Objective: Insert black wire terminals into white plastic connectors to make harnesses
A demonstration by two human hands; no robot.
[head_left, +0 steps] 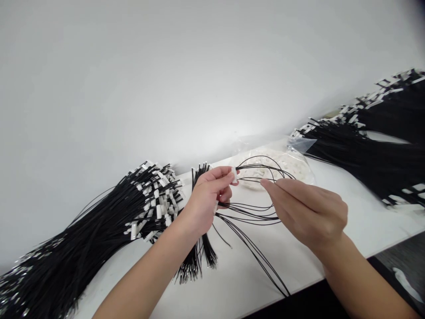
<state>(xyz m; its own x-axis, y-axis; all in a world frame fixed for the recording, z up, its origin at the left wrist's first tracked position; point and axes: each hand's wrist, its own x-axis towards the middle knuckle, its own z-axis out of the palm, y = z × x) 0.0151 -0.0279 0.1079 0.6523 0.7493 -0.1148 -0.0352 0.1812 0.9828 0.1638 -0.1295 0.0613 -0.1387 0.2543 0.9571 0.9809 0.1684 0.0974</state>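
Observation:
Between the thumb and fingers of my left hand (207,197) is a small white connector (234,175), with several thin black wires (262,166) running out of it to the right. Another white connector (215,206) sits against the palm of the same hand, and more black wires (249,212) trail from it. My right hand (308,212) is closed in a pinch around black wires, a short way right of the held connector. Its fingertips cover part of the wires. Some loose wires (255,248) hang down toward the table's front edge.
A large pile of black wires with white connectors (109,226) lies at the left. Behind my left hand is a smaller wire bundle (207,248). A clear plastic bag of white parts (292,166) rests near the wall. More wired connectors (361,141) are heaped on the right of the white table (232,288).

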